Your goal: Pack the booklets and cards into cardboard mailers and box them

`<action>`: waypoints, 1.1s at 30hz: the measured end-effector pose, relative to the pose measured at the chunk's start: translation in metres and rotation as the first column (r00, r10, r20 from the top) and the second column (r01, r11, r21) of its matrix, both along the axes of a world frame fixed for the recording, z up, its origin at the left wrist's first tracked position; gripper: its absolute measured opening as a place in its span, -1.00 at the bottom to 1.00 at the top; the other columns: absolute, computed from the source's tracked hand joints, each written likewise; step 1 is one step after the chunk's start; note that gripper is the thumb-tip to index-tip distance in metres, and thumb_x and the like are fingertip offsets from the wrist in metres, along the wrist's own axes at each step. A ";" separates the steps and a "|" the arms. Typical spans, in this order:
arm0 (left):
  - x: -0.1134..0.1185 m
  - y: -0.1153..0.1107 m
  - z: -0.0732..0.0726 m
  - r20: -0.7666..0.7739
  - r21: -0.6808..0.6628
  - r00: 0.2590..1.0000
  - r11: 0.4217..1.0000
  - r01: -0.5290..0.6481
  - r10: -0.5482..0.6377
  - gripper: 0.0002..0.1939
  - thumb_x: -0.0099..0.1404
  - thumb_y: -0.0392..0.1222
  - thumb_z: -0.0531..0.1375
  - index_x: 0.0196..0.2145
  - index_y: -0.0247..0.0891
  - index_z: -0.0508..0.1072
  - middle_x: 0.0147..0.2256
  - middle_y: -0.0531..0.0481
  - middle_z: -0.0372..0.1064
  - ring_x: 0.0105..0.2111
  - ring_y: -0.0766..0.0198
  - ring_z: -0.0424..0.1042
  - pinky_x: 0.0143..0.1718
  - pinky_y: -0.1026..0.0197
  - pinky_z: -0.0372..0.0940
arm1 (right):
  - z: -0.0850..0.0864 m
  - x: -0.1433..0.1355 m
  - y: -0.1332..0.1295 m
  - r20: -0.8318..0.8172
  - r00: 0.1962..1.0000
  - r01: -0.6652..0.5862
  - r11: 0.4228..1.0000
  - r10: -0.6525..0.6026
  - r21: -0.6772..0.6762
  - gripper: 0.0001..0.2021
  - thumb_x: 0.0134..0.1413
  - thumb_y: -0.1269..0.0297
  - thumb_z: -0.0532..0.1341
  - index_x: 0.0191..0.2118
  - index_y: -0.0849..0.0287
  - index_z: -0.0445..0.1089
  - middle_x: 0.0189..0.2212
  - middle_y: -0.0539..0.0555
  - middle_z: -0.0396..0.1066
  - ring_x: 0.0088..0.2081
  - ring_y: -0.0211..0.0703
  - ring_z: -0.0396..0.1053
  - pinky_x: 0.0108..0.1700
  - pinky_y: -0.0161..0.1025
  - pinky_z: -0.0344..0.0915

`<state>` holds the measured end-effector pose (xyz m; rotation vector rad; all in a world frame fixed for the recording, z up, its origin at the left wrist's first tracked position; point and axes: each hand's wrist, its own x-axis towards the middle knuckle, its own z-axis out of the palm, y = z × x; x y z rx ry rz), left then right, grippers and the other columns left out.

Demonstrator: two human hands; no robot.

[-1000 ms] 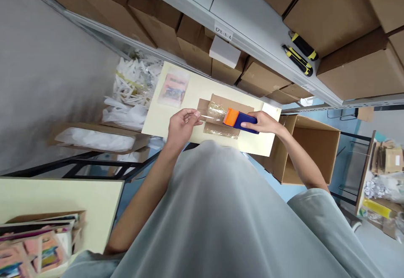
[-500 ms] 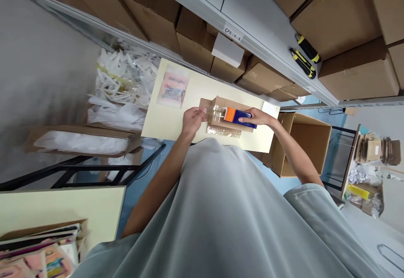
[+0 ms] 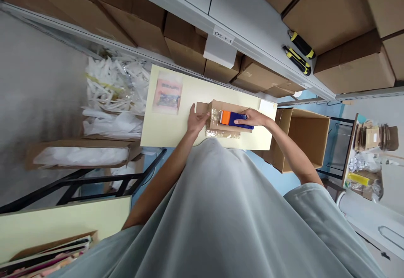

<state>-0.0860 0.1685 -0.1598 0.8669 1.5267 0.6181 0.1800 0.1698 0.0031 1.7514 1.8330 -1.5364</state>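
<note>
My right hand [image 3: 255, 117] is wrapped round a blue and orange tape dispenser [image 3: 229, 118], whose orange end points left over a small cardboard box [image 3: 232, 106]. Shiny clear tape [image 3: 215, 118] shows on the box's left part and along its near side. At the box's left end, by a flap, is my left hand [image 3: 197, 122], its fingers apart and the fingertips close to the tape and cardboard. Whether they touch it, I cannot tell. The box lies on a pale yellow tabletop [image 3: 189, 94].
A pink printed packet [image 3: 167, 93] lies left on the tabletop. Two yellow-black utility knives [image 3: 297, 60] rest on a grey shelf above, among cardboard boxes. An open carton [image 3: 307, 139] stands at right. White packing material [image 3: 115, 86] is heaped at left.
My left hand has gone from fingers held together to fingers spread by the box end. My right hand keeps the tape dispenser on the box. The whole view has shifted slightly.
</note>
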 end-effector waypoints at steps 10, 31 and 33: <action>0.023 -0.010 0.017 -0.110 0.117 0.994 0.993 0.013 0.000 -0.75 0.21 -0.08 0.47 -0.22 -0.28 0.70 -0.29 -0.06 0.67 -0.31 0.18 0.60 -0.16 0.18 0.50 | -0.008 0.005 0.000 0.055 0.995 -0.085 0.995 0.082 0.053 -0.32 0.19 -0.50 0.23 -0.43 0.12 0.36 -0.53 -0.07 0.31 -0.43 -0.22 0.22 -0.26 -0.24 0.10; 0.045 -0.011 0.011 -0.394 0.140 0.916 0.990 -0.017 0.072 -0.81 0.24 -0.27 0.44 -0.17 -0.36 0.73 -0.22 -0.07 0.64 -0.30 0.23 0.52 -0.07 0.10 0.51 | 0.035 0.201 -0.059 0.004 0.996 0.088 0.926 -0.093 -0.367 -0.31 0.07 -0.48 0.41 -0.32 0.20 0.61 -0.44 0.15 0.66 -0.39 -0.07 0.60 -0.29 -0.22 0.45; 0.046 -0.010 0.012 -0.398 0.122 0.914 0.992 -0.039 0.085 -0.76 0.24 -0.30 0.46 -0.12 -0.42 0.72 -0.19 -0.10 0.65 -0.33 0.27 0.48 -0.09 0.10 0.50 | 0.015 0.203 -0.058 0.029 0.996 0.086 0.929 -0.081 -0.360 -0.32 0.08 -0.46 0.42 -0.30 0.21 0.63 -0.41 0.15 0.67 -0.38 -0.06 0.62 -0.27 -0.22 0.47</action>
